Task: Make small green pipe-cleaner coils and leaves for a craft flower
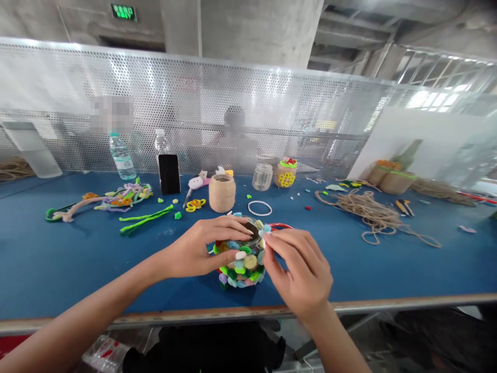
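Observation:
A glass jar [250, 262] covered with small fuzzy pieces in green, blue, yellow and pink stands near the table's front edge. My left hand [207, 244] grips it, thumb against the side and fingers over the open rim. At the rim's right side, a light blue fuzzy piece [265, 229] is pinched between the fingertips of my right hand [301, 267]. Whether that piece touches the jar I cannot tell. Behind my right hand a red strand [280, 225] shows in part. A white ring [260, 208] lies just beyond the jar.
On the blue table [97, 269] stand a twine-wrapped jar [222, 194], a clear jar [262, 177], a decorated jar [286, 174], a phone [170, 174] and a water bottle [122, 159]. Pipe cleaners [128, 197] lie left, loose twine [363, 207] right. A perforated metal screen [194, 114] rises behind.

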Action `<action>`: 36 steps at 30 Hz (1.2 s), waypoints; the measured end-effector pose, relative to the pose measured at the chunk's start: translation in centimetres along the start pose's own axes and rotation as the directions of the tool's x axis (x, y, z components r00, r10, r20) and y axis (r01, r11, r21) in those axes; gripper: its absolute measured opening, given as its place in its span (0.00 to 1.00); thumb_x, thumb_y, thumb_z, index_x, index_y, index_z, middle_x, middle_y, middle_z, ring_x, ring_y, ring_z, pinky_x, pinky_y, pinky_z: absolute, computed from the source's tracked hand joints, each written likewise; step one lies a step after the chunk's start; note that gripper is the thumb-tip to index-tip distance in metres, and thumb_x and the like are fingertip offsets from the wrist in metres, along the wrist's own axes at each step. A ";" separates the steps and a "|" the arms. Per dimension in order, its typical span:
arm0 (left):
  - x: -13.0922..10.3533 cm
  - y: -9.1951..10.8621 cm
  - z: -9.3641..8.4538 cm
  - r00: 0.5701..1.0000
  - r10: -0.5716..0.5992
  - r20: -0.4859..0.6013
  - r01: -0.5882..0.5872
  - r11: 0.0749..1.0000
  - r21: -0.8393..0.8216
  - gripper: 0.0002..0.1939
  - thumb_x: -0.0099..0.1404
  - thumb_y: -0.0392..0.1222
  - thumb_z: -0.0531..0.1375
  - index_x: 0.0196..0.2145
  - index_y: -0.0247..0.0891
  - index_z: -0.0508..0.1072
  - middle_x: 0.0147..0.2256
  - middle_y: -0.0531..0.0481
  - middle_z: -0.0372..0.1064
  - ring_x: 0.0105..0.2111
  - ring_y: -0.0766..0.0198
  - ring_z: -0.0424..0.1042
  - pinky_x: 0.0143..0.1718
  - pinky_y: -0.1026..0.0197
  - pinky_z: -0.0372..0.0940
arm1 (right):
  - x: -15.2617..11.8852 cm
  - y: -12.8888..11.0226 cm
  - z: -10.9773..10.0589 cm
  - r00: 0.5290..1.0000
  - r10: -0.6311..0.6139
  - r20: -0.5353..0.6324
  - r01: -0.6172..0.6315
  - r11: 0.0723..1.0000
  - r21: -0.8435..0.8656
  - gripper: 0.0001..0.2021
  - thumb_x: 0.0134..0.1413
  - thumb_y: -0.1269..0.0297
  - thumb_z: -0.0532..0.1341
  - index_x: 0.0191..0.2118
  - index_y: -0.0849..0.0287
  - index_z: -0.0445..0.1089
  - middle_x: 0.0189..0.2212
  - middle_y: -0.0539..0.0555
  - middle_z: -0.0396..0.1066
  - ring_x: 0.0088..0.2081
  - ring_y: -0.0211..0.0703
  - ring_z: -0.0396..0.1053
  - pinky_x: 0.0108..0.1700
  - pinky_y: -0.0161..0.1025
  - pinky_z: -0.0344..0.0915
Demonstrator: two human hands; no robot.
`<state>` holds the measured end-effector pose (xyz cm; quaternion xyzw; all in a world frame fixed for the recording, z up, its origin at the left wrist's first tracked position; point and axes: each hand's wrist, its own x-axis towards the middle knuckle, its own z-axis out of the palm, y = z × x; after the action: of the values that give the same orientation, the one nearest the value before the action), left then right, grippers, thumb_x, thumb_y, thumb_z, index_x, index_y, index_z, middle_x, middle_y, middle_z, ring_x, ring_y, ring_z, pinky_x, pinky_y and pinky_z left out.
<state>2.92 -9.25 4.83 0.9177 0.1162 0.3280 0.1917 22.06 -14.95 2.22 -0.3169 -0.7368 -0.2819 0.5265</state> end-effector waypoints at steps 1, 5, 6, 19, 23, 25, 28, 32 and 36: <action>-0.1 0.0 0.0 1.000 0.008 -0.005 -0.008 1.000 -0.004 0.14 0.61 0.34 0.58 0.46 0.34 0.71 0.46 0.42 0.70 0.55 0.58 0.62 0.56 0.54 0.58 | -0.5 -0.3 0.1 1.000 0.009 -0.013 -0.009 1.000 -0.019 0.15 0.44 0.84 0.62 0.40 0.63 0.68 0.31 0.58 0.71 0.35 0.45 0.69 0.36 0.43 0.70; 0.0 -0.1 0.1 1.000 0.025 -0.013 -0.025 1.000 -0.010 0.12 0.62 0.32 0.57 0.45 0.34 0.72 0.44 0.44 0.71 0.54 0.58 0.63 0.56 0.54 0.58 | -1.8 -1.3 0.3 0.998 0.056 -0.037 -0.056 0.998 -0.018 0.15 0.44 0.83 0.63 0.39 0.64 0.69 0.30 0.58 0.71 0.35 0.45 0.69 0.35 0.44 0.70; 0.0 -0.1 0.1 1.000 0.025 -0.010 -0.025 1.000 -0.011 0.12 0.62 0.32 0.56 0.44 0.34 0.72 0.44 0.44 0.72 0.54 0.58 0.63 0.56 0.54 0.58 | -1.8 -1.4 0.3 0.997 0.070 -0.035 -0.069 0.998 0.004 0.15 0.44 0.84 0.63 0.39 0.64 0.69 0.30 0.58 0.71 0.34 0.45 0.69 0.35 0.43 0.70; 0.5 0.2 -0.3 0.999 0.042 0.015 -0.042 0.999 -0.007 0.10 0.62 0.30 0.56 0.41 0.32 0.73 0.40 0.43 0.74 0.54 0.58 0.63 0.54 0.57 0.61 | -1.3 -0.4 -0.8 0.954 0.257 0.152 -0.284 0.937 0.201 0.09 0.49 0.78 0.61 0.35 0.57 0.70 0.37 0.55 0.60 0.39 0.44 0.64 0.37 0.43 0.65; 0.7 0.3 -0.5 0.998 0.037 0.047 -0.037 0.999 -0.004 0.09 0.63 0.30 0.56 0.40 0.33 0.73 0.39 0.44 0.74 0.52 0.59 0.66 0.53 0.57 0.62 | 0.4 1.6 -1.2 0.920 0.246 0.306 -0.309 0.935 0.176 0.07 0.51 0.70 0.63 0.38 0.55 0.69 0.41 0.56 0.58 0.44 0.47 0.62 0.41 0.45 0.64; 0.7 0.4 -0.6 0.998 0.023 0.054 -0.024 1.000 0.002 0.10 0.63 0.30 0.54 0.40 0.33 0.73 0.38 0.45 0.74 0.51 0.58 0.66 0.53 0.56 0.62 | 1.0 2.3 -1.1 0.891 0.206 0.405 -0.297 0.939 0.175 0.08 0.53 0.69 0.62 0.40 0.54 0.69 0.43 0.56 0.58 0.47 0.48 0.60 0.42 0.46 0.64; 0.8 0.5 -0.6 0.998 0.000 0.067 0.000 1.000 0.010 0.10 0.64 0.31 0.53 0.39 0.34 0.73 0.37 0.45 0.73 0.51 0.57 0.67 0.54 0.55 0.60 | 1.6 2.8 -0.9 0.852 0.164 0.498 -0.290 0.938 0.189 0.04 0.54 0.70 0.60 0.33 0.55 0.70 0.42 0.55 0.58 0.48 0.48 0.58 0.45 0.47 0.62; 1.2 1.3 -0.6 0.992 -0.084 0.092 0.077 0.994 0.075 0.06 0.61 0.36 0.57 0.35 0.34 0.72 0.32 0.47 0.72 0.41 0.58 0.71 0.47 0.56 0.64 | 2.4 3.0 -0.7 0.830 0.140 0.541 -0.298 0.929 0.218 0.04 0.52 0.72 0.61 0.31 0.55 0.72 0.36 0.53 0.57 0.43 0.44 0.60 0.45 0.46 0.62; 1.9 2.3 -0.7 0.963 -0.209 0.171 0.170 0.961 0.216 0.07 0.60 0.40 0.59 0.29 0.33 0.72 0.31 0.47 0.71 0.34 0.61 0.70 0.36 0.62 0.64 | 3.0 3.7 -1.1 0.773 0.133 0.620 -0.408 0.852 0.327 0.04 0.52 0.70 0.63 0.31 0.54 0.75 0.37 0.52 0.61 0.43 0.42 0.63 0.46 0.44 0.63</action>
<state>4.14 -10.51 7.36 0.9442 0.2170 0.2048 0.1395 24.85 -12.92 5.66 -0.3640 -0.8497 0.0842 0.3720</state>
